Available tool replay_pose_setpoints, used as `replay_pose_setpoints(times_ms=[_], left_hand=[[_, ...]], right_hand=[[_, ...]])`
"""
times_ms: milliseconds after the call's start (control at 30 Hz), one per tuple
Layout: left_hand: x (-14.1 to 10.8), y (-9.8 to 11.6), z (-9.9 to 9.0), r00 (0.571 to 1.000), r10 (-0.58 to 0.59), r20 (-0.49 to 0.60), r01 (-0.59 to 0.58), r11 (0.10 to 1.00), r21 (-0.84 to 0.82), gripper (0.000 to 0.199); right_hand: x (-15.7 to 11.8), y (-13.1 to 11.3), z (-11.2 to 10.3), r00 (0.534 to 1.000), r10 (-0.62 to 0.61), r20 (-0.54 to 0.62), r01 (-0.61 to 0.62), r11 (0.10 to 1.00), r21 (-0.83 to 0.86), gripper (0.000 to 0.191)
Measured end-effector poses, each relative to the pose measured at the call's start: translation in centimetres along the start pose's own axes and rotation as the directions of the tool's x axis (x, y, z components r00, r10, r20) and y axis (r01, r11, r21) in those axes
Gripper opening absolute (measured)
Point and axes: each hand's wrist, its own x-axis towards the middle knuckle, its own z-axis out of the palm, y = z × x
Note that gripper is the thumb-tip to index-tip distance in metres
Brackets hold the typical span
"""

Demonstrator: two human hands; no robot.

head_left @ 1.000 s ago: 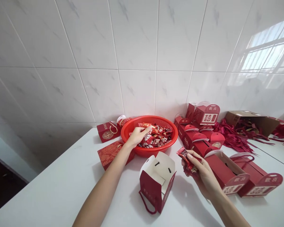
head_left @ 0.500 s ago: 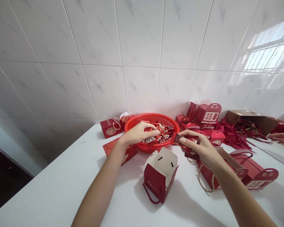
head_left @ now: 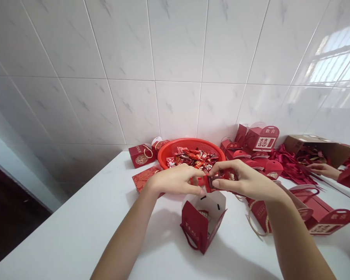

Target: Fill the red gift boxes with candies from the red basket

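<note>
An open dark red gift box point(head_left: 195, 227) with a cord handle stands on the table below my hands, its pale flaps raised. Inside it lies a red-wrapped candy point(head_left: 204, 213). My left hand point(head_left: 177, 179) hovers over the box's back left edge, thumb and fingers apart, with nothing visible between them; its index fingertip is close to the candies in my other hand. Over the box's back right side, my right hand point(head_left: 242, 179) is closed around several wrapped candies point(head_left: 210, 183), partly hidden by its fingers. Just behind both hands sits a red plastic basket point(head_left: 163, 151) of wrapped candies point(head_left: 195, 157).
Small red boxes point(head_left: 141, 155) stand left of the basket; more boxes point(head_left: 262, 140) are stacked to its right. Open boxes with cord handles point(head_left: 323, 214) lie at the right. Beyond are red ribbons point(head_left: 294, 165), a cardboard carton point(head_left: 335, 153) and another person's hand point(head_left: 323, 170).
My left hand has come from the basket to above the gift box, and the candy it held now appears inside. My right hand has moved left with its candies.
</note>
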Motion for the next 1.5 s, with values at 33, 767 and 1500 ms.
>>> replay_pose_setpoints(times_ms=[33, 767, 1500], left_hand=[[-0.1, 0.0, -0.2, 1.0, -0.001, 0.008, 0.001, 1.0, 0.019, 0.014], [-0.9, -0.2, -0.7, 0.953, -0.252, 0.171, 0.214, 0.953, 0.213, 0.036], [-0.4, 0.1, 0.2, 0.958, -0.212, 0.191, 0.156, 0.951, 0.268, 0.037]], right_hand=[[0.0, 0.0, 0.1, 0.999, -0.001, 0.033, 0.002, 1.0, -0.025, 0.018], [0.1, 1.4, -0.1, 0.979, 0.009, 0.205, 0.059, 0.945, -0.321, 0.021], [-0.4, 0.5, 1.5, 0.908, 0.123, 0.401, 0.077, 0.891, -0.448, 0.026]])
